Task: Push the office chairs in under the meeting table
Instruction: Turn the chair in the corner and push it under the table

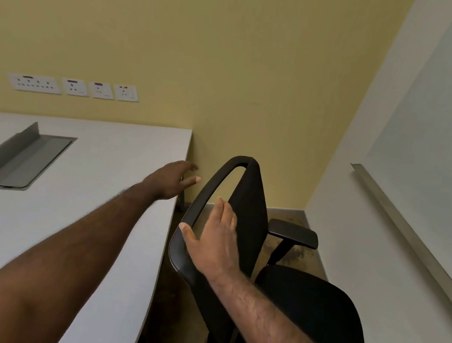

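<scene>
A black office chair [249, 202] stands right of the white meeting table [96, 213], its backrest turned toward the table edge and its seat [313, 311] facing away to the right. My right hand [214, 240] lies flat with fingers apart against the black frame of the backrest, thumb over the rim. My left hand [173, 179] reaches out over the table's far right edge, fingers spread, holding nothing and a little short of the backrest's top.
An open grey cable box [23, 159] is set into the tabletop at left. Wall sockets [73, 87] sit on the yellow wall behind. A white wall with a metal rail [409, 234] closes in on the right, leaving a narrow floor strip.
</scene>
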{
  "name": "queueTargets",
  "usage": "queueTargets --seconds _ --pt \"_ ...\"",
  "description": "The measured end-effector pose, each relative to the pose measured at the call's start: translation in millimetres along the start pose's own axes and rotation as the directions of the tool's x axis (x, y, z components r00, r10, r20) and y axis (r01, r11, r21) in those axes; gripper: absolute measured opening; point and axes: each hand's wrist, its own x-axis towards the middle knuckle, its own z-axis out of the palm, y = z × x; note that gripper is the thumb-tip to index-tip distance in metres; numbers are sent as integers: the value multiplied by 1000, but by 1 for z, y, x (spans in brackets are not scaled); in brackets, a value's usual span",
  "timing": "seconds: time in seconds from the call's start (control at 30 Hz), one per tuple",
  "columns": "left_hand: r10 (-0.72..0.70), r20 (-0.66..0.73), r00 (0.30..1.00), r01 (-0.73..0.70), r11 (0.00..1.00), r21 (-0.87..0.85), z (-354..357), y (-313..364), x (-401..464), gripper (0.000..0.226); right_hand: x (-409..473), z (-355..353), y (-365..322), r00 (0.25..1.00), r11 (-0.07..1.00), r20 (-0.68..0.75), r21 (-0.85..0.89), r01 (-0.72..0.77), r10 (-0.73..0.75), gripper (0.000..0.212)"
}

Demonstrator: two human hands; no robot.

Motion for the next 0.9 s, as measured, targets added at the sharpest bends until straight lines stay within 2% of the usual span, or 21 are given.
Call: queueTargets --seconds 0.13,0.2,0.3,0.4,0.47,0.53,0.6,0.67,0.77,0.9 --pt "-180 102 978 202 941 -272 16 6 32 58 14 29 -18 995 993 13 73 -97 97 99" --pt "-247 230 941 321 865 -385 23 11 49 57 23 43 -24 990 987 14 72 -144 144 102" --pt "-263 392 882 444 745 -498 37 19 70 51 38 53 -32 974 969 52 96 -227 222 107" --pt "-297 496 816 570 557 -604 54 22 82 48 52 60 -39 940 924 108 177 -340 325 103" --pt "-256 580 773 632 381 -674 64 23 85 40 59 62 -38 899 865 149 244 -437 412 88" --pt "-203 619 759 651 272 -709 68 25 86 34 62 60 -35 856 798 197 309 -517 478 70" --pt "-206 623 755 656 227 -720 69 25 87 35 61 58 -34 832 712 245 432 -553 497 58" --pt "-219 626 748 663 198 -722 68 23 86 35 58 57 -33 833 676 262 491 -550 487 52" --pt "-210 630 748 662 164 -732 66 23 83 33 55 56 -35 844 698 255 477 -534 472 47" --pt "-229 597 769 636 185 -749 65 24 74 33 47 56 -35 854 734 226 437 -519 469 44"
